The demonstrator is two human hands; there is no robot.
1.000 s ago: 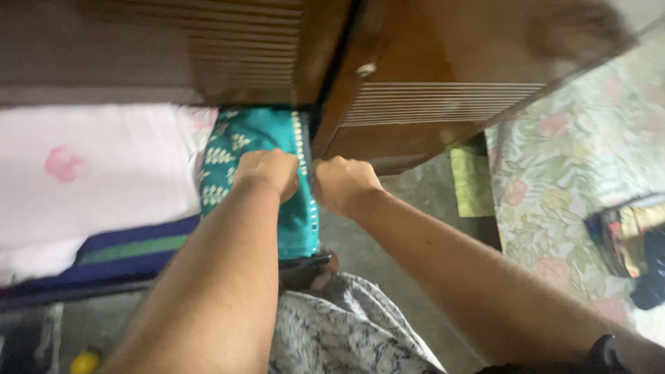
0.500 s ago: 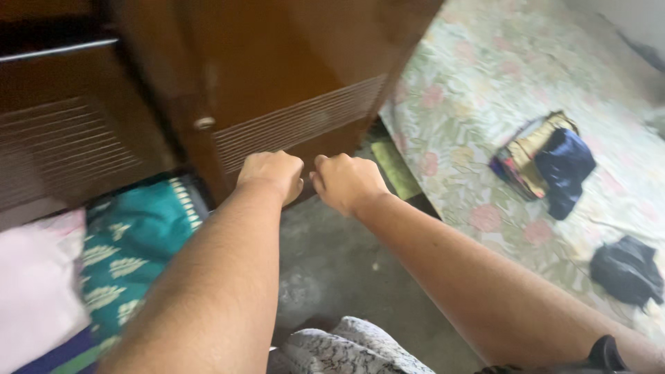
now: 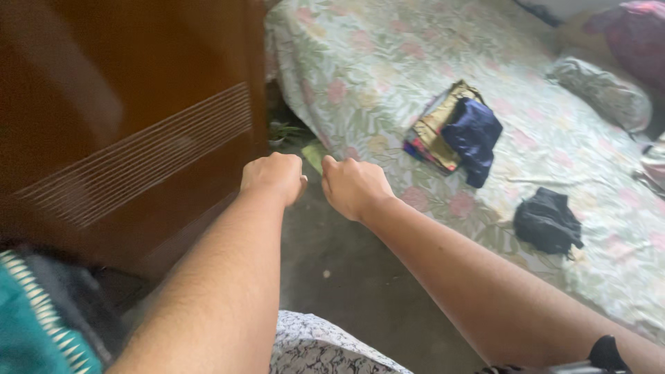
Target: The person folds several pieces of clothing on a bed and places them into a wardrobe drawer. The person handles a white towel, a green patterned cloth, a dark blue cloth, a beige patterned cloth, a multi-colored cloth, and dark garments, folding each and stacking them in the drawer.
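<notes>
Folded clothes, a gold-and-multicoloured stack [image 3: 435,128] with a dark blue satin piece [image 3: 472,133] lying on top of it, sit on the floral-print bedsheet [image 3: 388,62] ahead and to the right of both hands. The right hand [image 3: 353,185] is the nearer of the two; the left hand [image 3: 275,176] is just beside it, the two fists close together but apart. Each grip is curled into a loose fist with nothing visible inside; whether anything small is pinched in either one cannot be told from this angle. Both hands hang in the air over the bare grey floor [image 3: 346,277], between the brown wooden cabinet door with fine horizontal grooves [image 3: 138,152] on the left and the edge of the bed on the right. The left hand is the one closer to the cabinet door, though not touching it.

The stack's long axis runs diagonally, from lower left towards upper right, away from the hands. Farther right on the sheet lies a crumpled black garment [image 3: 547,223], well apart from the stack. A grey patterned pillow [image 3: 601,90] rests near the far corner of the bed. At the lower left edge a teal fabric with a pale beaded border [image 3: 28,325] shows, blurred.
</notes>
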